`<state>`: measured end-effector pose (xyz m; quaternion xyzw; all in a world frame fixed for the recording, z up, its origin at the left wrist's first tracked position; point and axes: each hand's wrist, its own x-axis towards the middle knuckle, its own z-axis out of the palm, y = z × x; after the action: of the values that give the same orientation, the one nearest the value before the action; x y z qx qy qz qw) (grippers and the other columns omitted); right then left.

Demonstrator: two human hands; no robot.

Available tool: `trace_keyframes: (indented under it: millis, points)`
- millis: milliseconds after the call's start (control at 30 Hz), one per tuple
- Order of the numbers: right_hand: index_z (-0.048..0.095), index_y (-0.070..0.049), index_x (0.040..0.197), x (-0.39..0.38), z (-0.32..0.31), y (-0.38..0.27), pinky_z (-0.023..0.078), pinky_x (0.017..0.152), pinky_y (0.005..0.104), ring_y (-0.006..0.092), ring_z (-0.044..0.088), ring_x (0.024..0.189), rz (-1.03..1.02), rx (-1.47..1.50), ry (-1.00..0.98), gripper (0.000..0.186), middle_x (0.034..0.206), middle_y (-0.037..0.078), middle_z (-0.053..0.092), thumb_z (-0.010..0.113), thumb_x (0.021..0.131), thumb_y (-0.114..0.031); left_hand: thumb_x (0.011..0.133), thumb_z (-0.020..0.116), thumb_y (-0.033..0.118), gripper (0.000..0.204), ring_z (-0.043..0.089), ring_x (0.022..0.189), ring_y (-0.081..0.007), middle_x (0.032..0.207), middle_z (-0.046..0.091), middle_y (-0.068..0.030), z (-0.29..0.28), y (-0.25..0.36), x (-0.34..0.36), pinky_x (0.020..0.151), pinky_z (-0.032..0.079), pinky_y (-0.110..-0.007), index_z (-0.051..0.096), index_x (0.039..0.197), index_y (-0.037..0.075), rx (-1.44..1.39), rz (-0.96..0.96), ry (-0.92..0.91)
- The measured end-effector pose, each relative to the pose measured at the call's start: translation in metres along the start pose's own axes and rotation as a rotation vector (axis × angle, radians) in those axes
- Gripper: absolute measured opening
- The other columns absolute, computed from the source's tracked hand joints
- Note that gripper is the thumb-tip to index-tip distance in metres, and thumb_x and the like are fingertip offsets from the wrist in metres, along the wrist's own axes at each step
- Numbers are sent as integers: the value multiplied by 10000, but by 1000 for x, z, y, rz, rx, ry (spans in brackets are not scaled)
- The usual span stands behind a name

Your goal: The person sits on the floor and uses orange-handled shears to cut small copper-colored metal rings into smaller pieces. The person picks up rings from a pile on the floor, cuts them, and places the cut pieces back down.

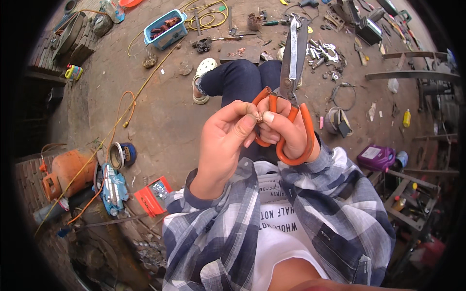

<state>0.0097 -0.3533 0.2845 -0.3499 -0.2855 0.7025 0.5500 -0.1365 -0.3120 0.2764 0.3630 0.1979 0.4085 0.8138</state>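
Note:
My left hand (pixel 225 132) is closed in a pinch, its thumb and fingertips meeting those of my right hand (pixel 286 130) in front of my lap. Between the fingertips shows a tiny brownish piece (pixel 259 118), too small to name. A pair of large metal shears (pixel 294 58) with orange-covered loop handles hangs on my right hand, whose fingers run through the loops. The blades point away from me, up past my knees, and look closed together. Beyond my knees, a flat dark plate (pixel 238 51) on the ground bears several small copper-coloured bits.
A blue basin (pixel 165 30) with reddish-brown scraps stands far left of centre, beside a coiled yellow hose (pixel 213 19). Metal parts (pixel 324 52) lie scattered at the far right. An orange gas cylinder (pixel 73 172) and a red box (pixel 153 196) are at left, a purple jug (pixel 376 157) at right.

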Motion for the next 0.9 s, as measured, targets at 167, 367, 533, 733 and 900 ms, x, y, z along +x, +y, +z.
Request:
trace_keyframes:
  millis: [167,367,533,733,900]
  points:
    - [463,-53,824,-3,6,-16,258,498,205,43,301,517,39,-6,-27,150,602,-49,361,499,862,-193,874,584,121,123,439,631,-34,811,562,4,10,-2,0,547,347,-173,594,916,6,45,21,47]
    - [481,-23,908,4,-3,-8,313,543,194,48,365,582,-195,-351,109,181,672,-32,407,559,852,-177,861,608,143,159,434,606,-60,769,538,-12,16,-5,2,537,367,-198,586,916,-3,-116,29,191]
    - [471,-24,890,3,-4,-6,352,577,239,126,393,652,-552,-1118,308,512,733,20,433,818,556,-200,839,635,142,161,454,594,-65,742,551,-24,5,12,0,507,387,-206,599,890,-7,-66,197,270]
    - [473,2,904,11,8,-14,418,614,350,283,487,702,-667,-1480,241,604,811,109,458,835,459,-188,821,654,126,143,524,677,-60,833,635,-55,-7,21,-6,536,389,-179,614,867,-4,-109,255,277]
    - [484,6,917,22,7,-9,419,606,368,306,494,714,-769,-1496,209,611,805,114,465,834,463,-207,822,651,178,236,484,629,-69,796,581,-41,-4,18,-14,540,392,-202,570,913,-25,-109,341,298]
